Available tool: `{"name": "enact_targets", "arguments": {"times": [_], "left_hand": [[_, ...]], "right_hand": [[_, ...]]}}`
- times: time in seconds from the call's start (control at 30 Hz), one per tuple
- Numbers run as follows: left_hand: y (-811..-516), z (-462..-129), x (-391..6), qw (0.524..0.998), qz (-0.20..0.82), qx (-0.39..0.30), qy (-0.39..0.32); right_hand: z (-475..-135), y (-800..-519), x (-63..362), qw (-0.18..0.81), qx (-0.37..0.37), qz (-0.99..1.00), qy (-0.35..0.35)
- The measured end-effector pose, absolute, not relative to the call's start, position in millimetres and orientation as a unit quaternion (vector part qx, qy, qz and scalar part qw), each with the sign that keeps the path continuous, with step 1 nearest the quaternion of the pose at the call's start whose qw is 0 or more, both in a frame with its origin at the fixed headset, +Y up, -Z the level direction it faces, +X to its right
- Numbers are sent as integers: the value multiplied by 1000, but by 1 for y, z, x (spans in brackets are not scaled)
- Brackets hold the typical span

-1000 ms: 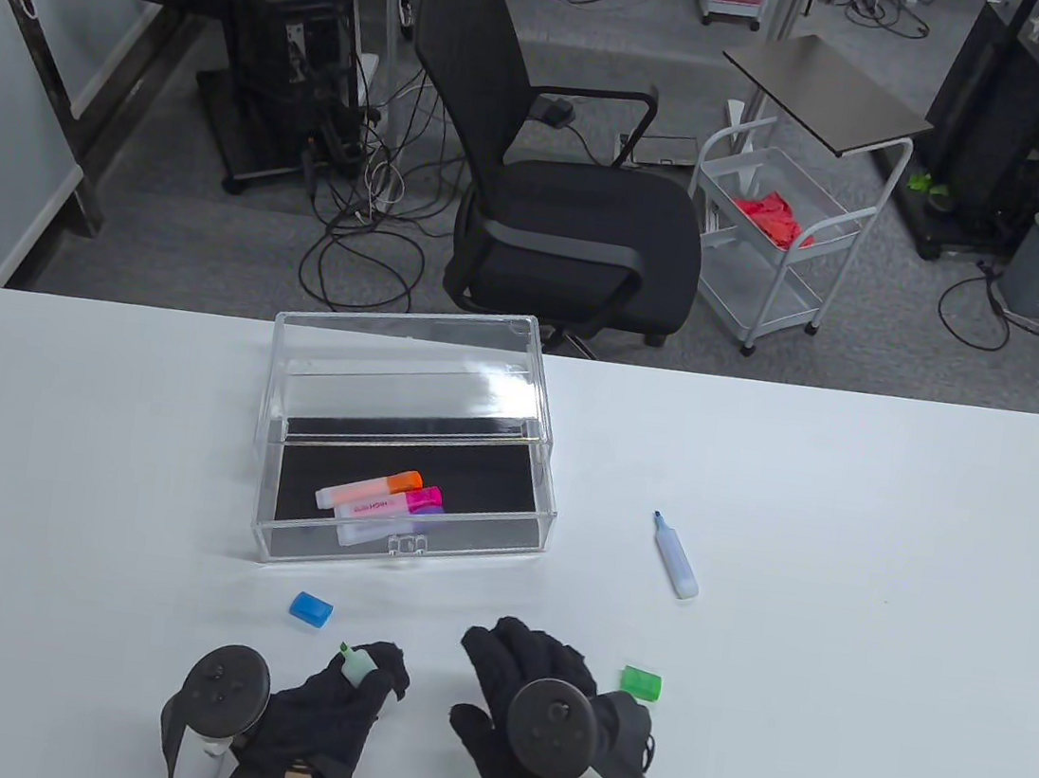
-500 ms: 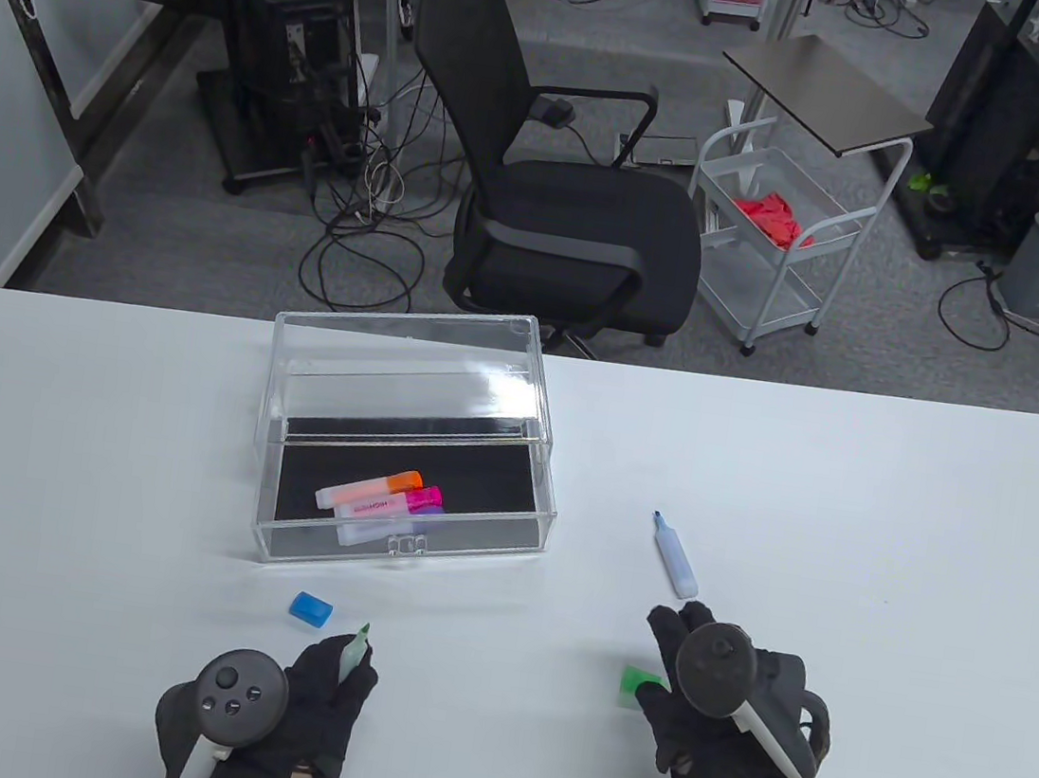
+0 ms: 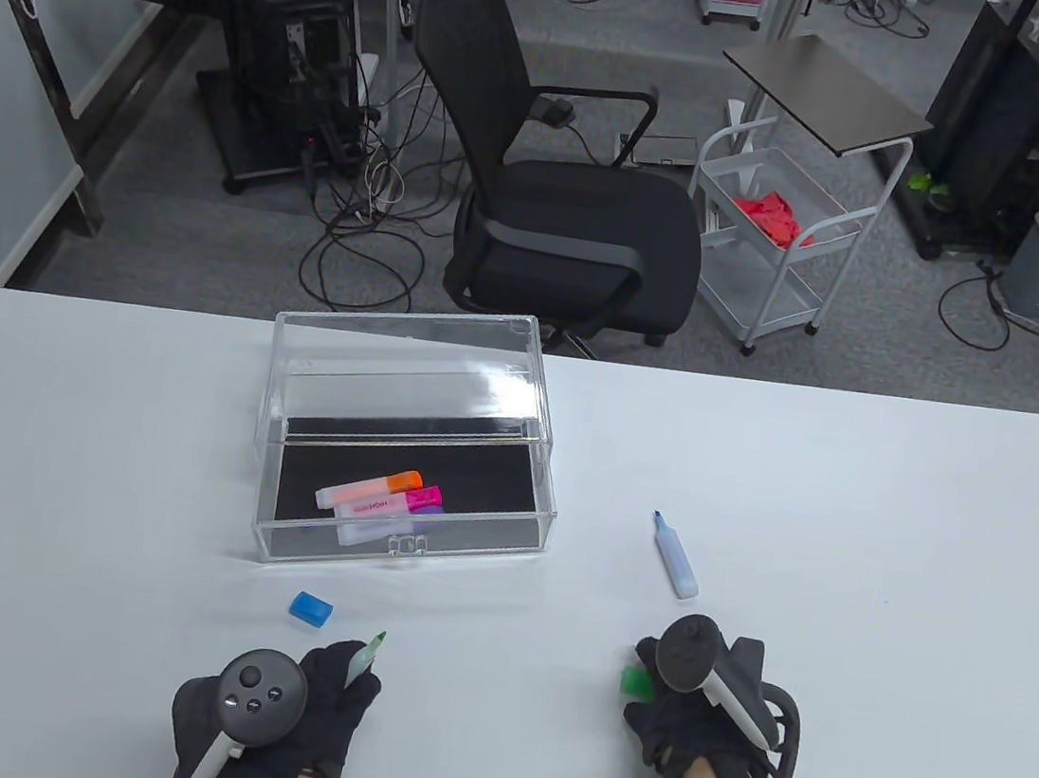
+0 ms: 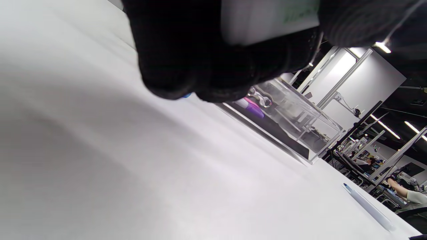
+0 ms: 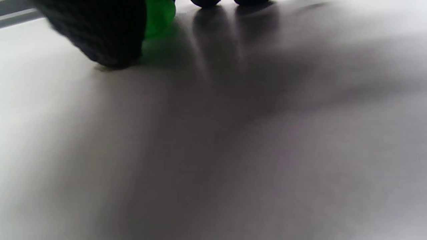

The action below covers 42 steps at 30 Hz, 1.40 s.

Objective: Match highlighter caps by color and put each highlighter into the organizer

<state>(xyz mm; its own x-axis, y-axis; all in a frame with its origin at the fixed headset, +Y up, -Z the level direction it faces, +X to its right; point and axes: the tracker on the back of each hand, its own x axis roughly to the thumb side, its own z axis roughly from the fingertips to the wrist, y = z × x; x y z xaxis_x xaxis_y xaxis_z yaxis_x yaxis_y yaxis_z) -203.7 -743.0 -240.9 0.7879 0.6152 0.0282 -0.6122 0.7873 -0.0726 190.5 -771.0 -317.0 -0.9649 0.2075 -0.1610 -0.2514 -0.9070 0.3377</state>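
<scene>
My left hand grips an uncapped green highlighter near the front edge, its tip pointing away and to the right. The pale barrel fills the top of the left wrist view. My right hand lies over the green cap on the table, thumb against the cap and fingers curled round its far side. A blue cap lies left of the green tip. An uncapped blue highlighter lies beyond my right hand. The clear organizer holds orange, pink and purple highlighters.
The organizer's clear lid stands open at its back. Behind the white table are a black office chair and a white cart. In the left wrist view the organizer and blue highlighter lie ahead.
My right hand swung from the table's middle rightward to the green cap and closed over it. My left hand turned the green highlighter, so more of its tip end now sticks out.
</scene>
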Motion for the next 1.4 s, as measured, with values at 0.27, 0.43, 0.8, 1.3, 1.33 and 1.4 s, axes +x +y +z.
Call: {"name": "enact_targets", "arguments": {"times": [0.27, 0.43, 0.8, 1.3, 1.33, 1.4], "left_hand": [[-746, -243, -197, 951, 304, -47, -31], [-747, -242, -197, 954, 292, -50, -31], [-746, -242, -190, 966, 248, -58, -44], [-747, -240, -172, 985, 135, -56, -86], [-747, -239, -169, 986, 125, -58, -91], [-747, -238, -165, 988, 105, -56, -101]], "right_hand": [[-314, -773, 185, 110, -52, 982, 143], [-308, -761, 179, 127, -22, 988, 82], [-289, -742, 159, 229, 39, 972, 43], [-265, -745, 97, 269, 138, 951, 68], [-264, -746, 94, 273, 143, 948, 77], [-261, -745, 89, 268, 154, 948, 79]]}}
